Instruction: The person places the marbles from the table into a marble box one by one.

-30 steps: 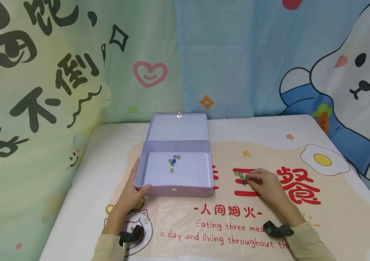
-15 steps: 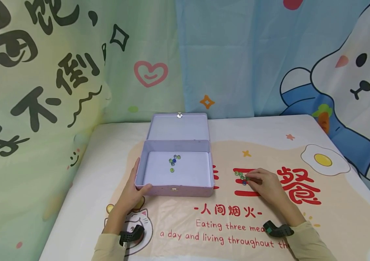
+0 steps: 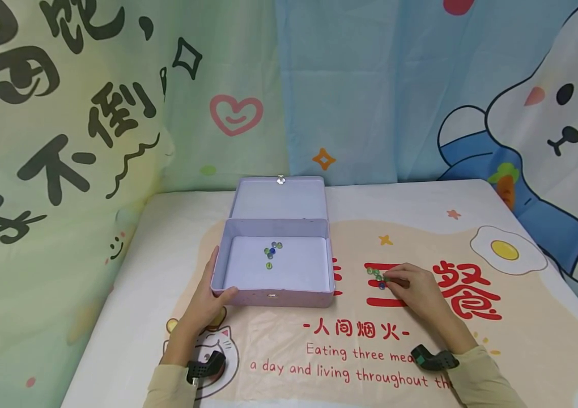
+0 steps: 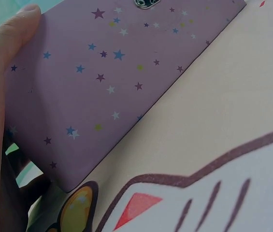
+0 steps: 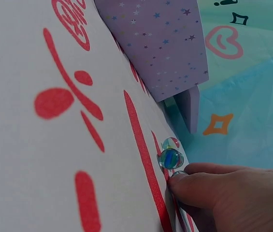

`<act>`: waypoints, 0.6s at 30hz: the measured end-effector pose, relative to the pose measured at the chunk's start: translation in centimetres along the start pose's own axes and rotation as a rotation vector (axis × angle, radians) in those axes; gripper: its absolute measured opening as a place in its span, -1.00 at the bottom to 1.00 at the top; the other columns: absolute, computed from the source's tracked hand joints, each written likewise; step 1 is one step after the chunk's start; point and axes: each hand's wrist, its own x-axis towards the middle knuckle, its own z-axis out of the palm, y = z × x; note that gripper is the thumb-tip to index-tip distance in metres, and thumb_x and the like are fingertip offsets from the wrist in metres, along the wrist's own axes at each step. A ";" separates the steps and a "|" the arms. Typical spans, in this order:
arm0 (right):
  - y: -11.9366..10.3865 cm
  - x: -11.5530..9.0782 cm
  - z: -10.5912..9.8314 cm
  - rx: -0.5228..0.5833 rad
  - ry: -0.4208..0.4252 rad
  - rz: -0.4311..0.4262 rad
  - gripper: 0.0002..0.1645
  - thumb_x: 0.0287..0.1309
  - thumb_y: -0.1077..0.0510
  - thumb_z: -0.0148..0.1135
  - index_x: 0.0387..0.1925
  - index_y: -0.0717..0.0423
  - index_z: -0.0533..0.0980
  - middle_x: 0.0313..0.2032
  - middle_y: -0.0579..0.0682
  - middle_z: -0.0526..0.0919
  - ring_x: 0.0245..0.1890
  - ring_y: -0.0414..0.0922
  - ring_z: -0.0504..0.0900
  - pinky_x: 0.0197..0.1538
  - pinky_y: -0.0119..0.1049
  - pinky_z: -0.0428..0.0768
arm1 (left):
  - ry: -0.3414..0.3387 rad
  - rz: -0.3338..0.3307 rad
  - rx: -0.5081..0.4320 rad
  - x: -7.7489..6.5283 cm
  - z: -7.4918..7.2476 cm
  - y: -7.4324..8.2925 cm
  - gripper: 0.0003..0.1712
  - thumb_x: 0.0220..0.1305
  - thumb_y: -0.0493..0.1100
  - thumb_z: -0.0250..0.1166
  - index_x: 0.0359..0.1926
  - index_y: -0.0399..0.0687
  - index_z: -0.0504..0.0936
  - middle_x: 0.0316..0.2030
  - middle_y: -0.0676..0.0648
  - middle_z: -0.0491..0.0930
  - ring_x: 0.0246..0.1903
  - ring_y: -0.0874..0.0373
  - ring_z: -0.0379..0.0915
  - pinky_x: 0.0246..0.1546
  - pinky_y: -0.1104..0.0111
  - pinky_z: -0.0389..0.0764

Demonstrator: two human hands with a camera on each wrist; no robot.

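Observation:
A pale purple box stands with its lid raised at the back. Several green, clear and blue glass marbles lie on its floor. My left hand grips the box's front left corner, thumb over the front rim; the left wrist view shows that thumb against the star-printed wall. Right of the box, more marbles sit in a small cluster on the cloth. There my right hand pinches a marble between thumb and fingertips, beside a blue-cored marble.
A printed tablecloth with red lettering and a fried-egg drawing covers the table. Behind the table's far edge hangs a cartoon-printed curtain. Black straps with small devices sit on both wrists.

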 end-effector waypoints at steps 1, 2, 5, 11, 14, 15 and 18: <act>0.0 0.0 0.0 0.000 -0.001 0.003 -0.73 -0.05 0.24 0.42 -0.21 0.13 0.69 -0.25 -0.02 0.67 -0.16 -0.01 0.64 -0.11 -0.02 0.61 | 0.003 -0.001 -0.002 0.1 0.1 -0.5 0.20 0.07 -0.08 0.35 0.49 0.36 -0.32 0.51 -0.11 -0.24 0.45 -0.24 -0.21 0.31 -0.26 -0.02; 0.0 0.0 0.0 -0.002 -0.002 0.003 -0.73 -0.05 0.24 0.42 -0.21 0.13 0.69 -0.25 -0.02 0.67 -0.16 -0.01 0.64 -0.11 -0.01 0.61 | 0.005 0.001 0.001 0.2 0.1 -0.7 0.20 0.07 -0.08 0.35 0.48 0.40 -0.32 0.51 -0.09 -0.24 0.45 -0.23 -0.20 0.30 -0.26 -0.01; 0.0 0.0 0.0 0.001 -0.006 0.010 -0.73 -0.05 0.24 0.42 -0.21 0.13 0.69 -0.25 -0.02 0.67 -0.16 -0.01 0.64 -0.11 -0.01 0.61 | 0.014 0.013 0.005 0.2 0.1 -1.0 0.19 0.07 -0.08 0.34 0.49 0.40 -0.31 0.51 -0.05 -0.22 0.45 -0.22 -0.17 0.30 -0.26 0.01; -0.1 0.0 -0.1 0.008 -0.011 0.018 -0.73 -0.05 0.23 0.42 -0.21 0.12 0.69 -0.24 -0.03 0.67 -0.16 -0.02 0.64 -0.11 -0.02 0.62 | 0.023 0.032 0.009 0.1 0.2 -1.0 0.18 0.07 -0.05 0.34 0.51 0.23 -0.29 0.51 -0.06 -0.22 0.44 -0.24 -0.17 0.28 -0.28 0.01; -0.1 0.0 -0.1 0.004 -0.007 0.008 -0.73 -0.05 0.23 0.43 -0.21 0.11 0.69 -0.24 -0.03 0.67 -0.17 -0.03 0.64 -0.12 -0.03 0.62 | 0.024 0.027 0.016 0.1 0.2 -0.9 0.18 0.07 -0.05 0.33 0.51 0.22 -0.30 0.51 -0.06 -0.22 0.44 -0.24 -0.17 0.28 -0.28 0.01; -0.1 0.0 -0.1 0.003 -0.006 0.004 -0.73 -0.05 0.23 0.43 -0.21 0.11 0.69 -0.25 -0.03 0.68 -0.17 -0.03 0.64 -0.12 -0.03 0.62 | 0.024 0.025 0.016 0.1 0.2 -0.9 0.18 0.07 -0.06 0.33 0.51 0.23 -0.30 0.51 -0.06 -0.22 0.44 -0.23 -0.17 0.29 -0.28 0.01; 0.0 0.0 -0.1 0.001 -0.008 0.004 -0.73 -0.05 0.23 0.43 -0.21 0.12 0.69 -0.24 -0.02 0.68 -0.17 -0.03 0.64 -0.11 -0.02 0.62 | 0.024 0.020 0.019 0.1 0.2 -0.8 0.17 0.07 -0.06 0.32 0.51 0.22 -0.29 0.51 -0.06 -0.22 0.44 -0.23 -0.16 0.28 -0.28 0.02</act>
